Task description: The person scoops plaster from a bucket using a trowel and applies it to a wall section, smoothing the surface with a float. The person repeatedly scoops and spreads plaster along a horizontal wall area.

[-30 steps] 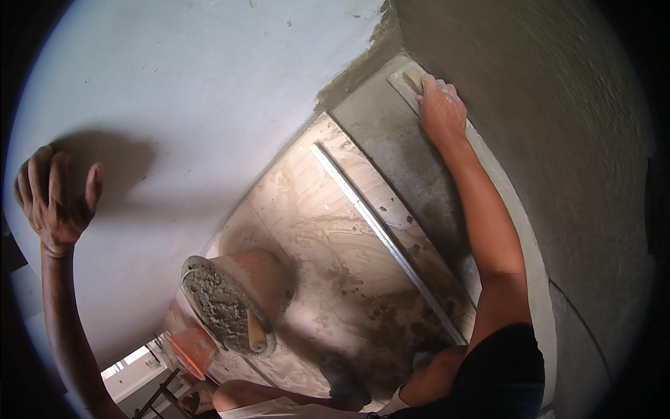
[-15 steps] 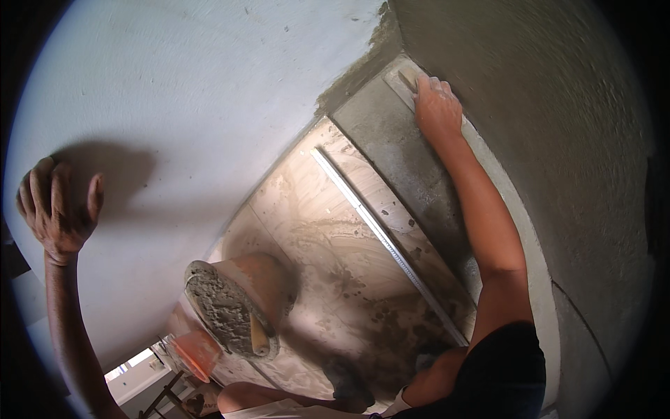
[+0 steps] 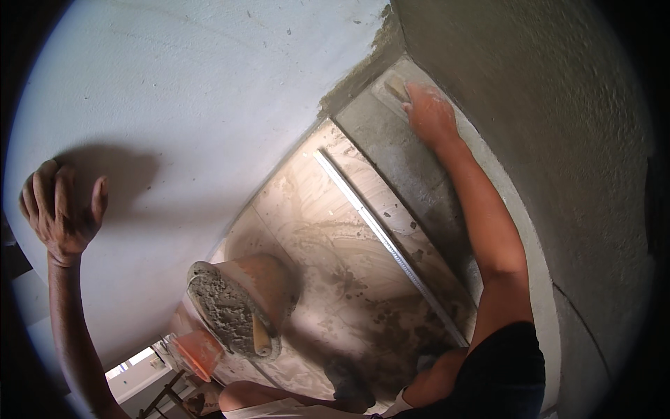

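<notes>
My right hand [image 3: 431, 115] is closed round the grip of a plastering float [image 3: 395, 86], whose pale flat plate lies on the wet grey mortar strip [image 3: 391, 140] near the far corner. Part of the float is hidden under my fingers. At the left, my left hand [image 3: 64, 206] rests against the white wall [image 3: 188, 91], fingers slightly bent and the thumb apart, holding nothing. Below the middle, a bucket [image 3: 262, 276] full of grey mortar [image 3: 222, 300] stands on the floor, with a wooden-handled tool [image 3: 261, 336] stuck in the mortar.
A long metal straightedge [image 3: 380, 234] lies on the smeared tiled floor [image 3: 307, 223], alongside the mortar strip's edge. To the right rises a grey plastered wall [image 3: 544, 119]. An orange container [image 3: 197, 353] stands at the lower left, beyond the bucket.
My right hand has drawn the float a little left and toward me, away from the grey wall, turning slightly. My left hand stays at the white wall.
</notes>
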Available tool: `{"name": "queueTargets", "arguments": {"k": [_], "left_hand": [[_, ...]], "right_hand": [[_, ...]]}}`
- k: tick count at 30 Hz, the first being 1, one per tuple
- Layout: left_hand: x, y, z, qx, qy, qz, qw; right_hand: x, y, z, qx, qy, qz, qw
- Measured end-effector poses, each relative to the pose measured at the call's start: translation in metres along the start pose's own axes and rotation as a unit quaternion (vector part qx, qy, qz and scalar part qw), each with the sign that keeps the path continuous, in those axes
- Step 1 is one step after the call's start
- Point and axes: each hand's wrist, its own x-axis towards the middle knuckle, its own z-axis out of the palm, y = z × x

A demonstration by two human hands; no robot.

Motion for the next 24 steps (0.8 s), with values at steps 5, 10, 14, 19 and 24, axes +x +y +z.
{"name": "queueTargets", "arguments": {"k": [5, 10, 14, 19, 24], "left_hand": [[0.002, -0.001, -0.002, 0.004, 0.007, 0.017, 1.0], [0.007, 0.001, -0.005, 0.0, 0.012, 0.012, 1.0], [0.011, 0.001, -0.007, -0.006, -0.009, 0.002, 1.0], [0.01, 0.001, -0.007, -0.006, -0.014, -0.002, 1.0], [0.009, 0.003, -0.003, -0.02, 0.004, -0.004, 1.0]], "right_hand": [[-0.006, -0.014, 0.0, -0.017, 0.0, 0.018, 1.0], [0.001, -0.013, 0.001, -0.019, 0.008, 0.032, 0.999], [-0.015, -0.033, 0.016, 0.025, -0.016, -0.023, 0.999], [-0.031, -0.051, 0.02, 0.048, -0.018, -0.067, 0.996], [-0.016, -0.024, 0.014, -0.07, 0.046, 0.004, 0.997]]}}
